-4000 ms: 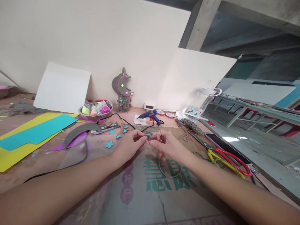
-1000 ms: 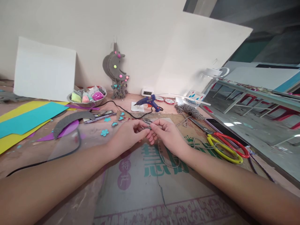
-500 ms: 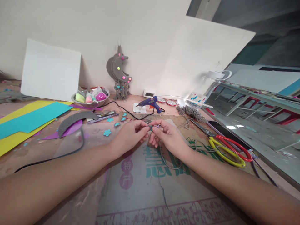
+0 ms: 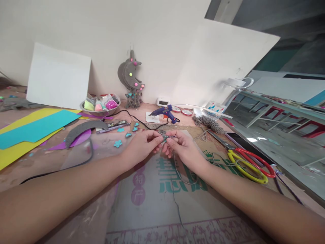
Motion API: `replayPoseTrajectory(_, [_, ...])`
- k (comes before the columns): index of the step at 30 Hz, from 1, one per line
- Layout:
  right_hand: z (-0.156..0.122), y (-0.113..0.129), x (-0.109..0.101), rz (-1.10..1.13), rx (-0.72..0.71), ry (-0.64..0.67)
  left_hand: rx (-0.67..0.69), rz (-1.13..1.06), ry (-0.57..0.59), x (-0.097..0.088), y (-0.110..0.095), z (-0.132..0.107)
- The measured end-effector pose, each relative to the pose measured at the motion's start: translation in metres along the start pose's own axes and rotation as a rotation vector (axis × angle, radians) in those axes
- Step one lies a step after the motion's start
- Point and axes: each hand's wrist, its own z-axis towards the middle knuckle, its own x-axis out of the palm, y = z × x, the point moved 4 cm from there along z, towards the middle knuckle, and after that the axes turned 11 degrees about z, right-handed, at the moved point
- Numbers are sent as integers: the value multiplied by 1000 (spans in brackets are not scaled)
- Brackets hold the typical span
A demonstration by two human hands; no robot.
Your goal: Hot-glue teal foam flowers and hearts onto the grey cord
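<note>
My left hand is closed in a pinch on a small grey-green yarn piece, held above the printed cardboard. Facing it, my right hand is closed, thumb and forefinger together at the same piece. A thin shiny rod like a crochet hook shows at the right fingertips; most of it is hidden. From under the right hand a strand of grey yarn loops over the cardboard. A skein of grey yarn lies farther back to the right.
Behind my hands lies a blue glue gun. Red-and-yellow-handled scissors and a phone are at right. Blue flower cutouts, a grey crescent and coloured sheets lie left. A decorated moon hangs on the wall.
The fingers have shifted slightly around the small yarn piece, and more of the shiny rod shows between them. The whole view has moved a little; both hands keep their pinch.
</note>
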Motion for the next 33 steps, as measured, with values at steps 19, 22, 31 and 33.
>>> replayPoseTrajectory(19, [2,-2,0,-9,8,3,25,60,-50,-1,-1,-2])
replayPoseTrajectory(22, [0,0,1,-20,15,-3,40,42,-40,0,0,-2])
replayPoseTrajectory(31, [1,0,0,-64,4,-30,31,-20,4,2,2,-1])
replayPoseTrajectory(33, [2,-1,-1,-87,-7,-33,29,-28,11,2,2,-1])
